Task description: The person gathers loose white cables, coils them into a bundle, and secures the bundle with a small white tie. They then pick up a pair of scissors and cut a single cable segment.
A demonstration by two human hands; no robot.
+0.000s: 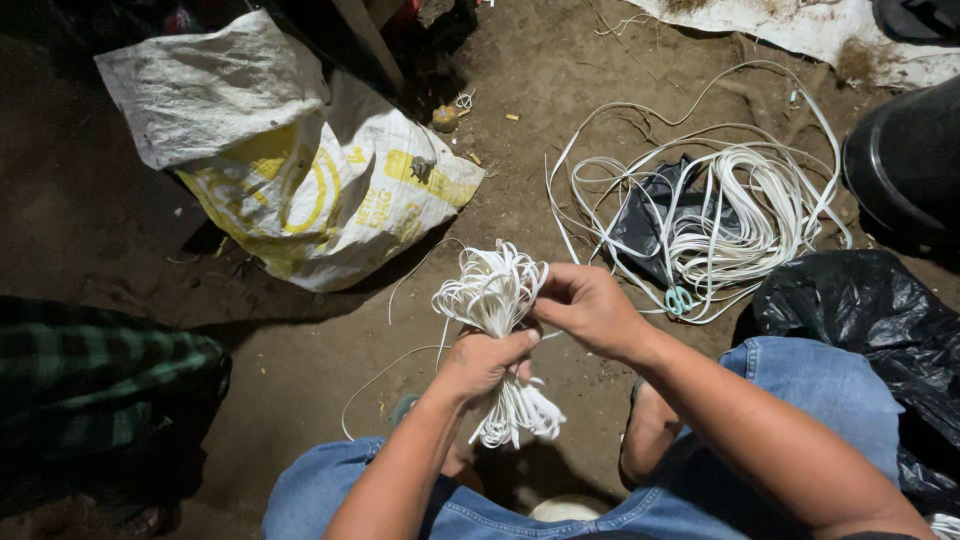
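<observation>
2 hands point(487, 362) point(590, 308), fingers clenched round a white cord bundle point(492, 290), near a woven sack point(330, 190).

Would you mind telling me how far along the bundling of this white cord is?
Done: a bundle of looped white cord is already gathered. In hand: the left hand grips its middle while the right hand works at the loops. Left: a large loose pile of cord lies on the dirt floor, scissors beside it.

Smooth white plastic cord bundle point(492, 290), matt woven sack point(300, 170), glossy black bag point(860, 310).
</observation>
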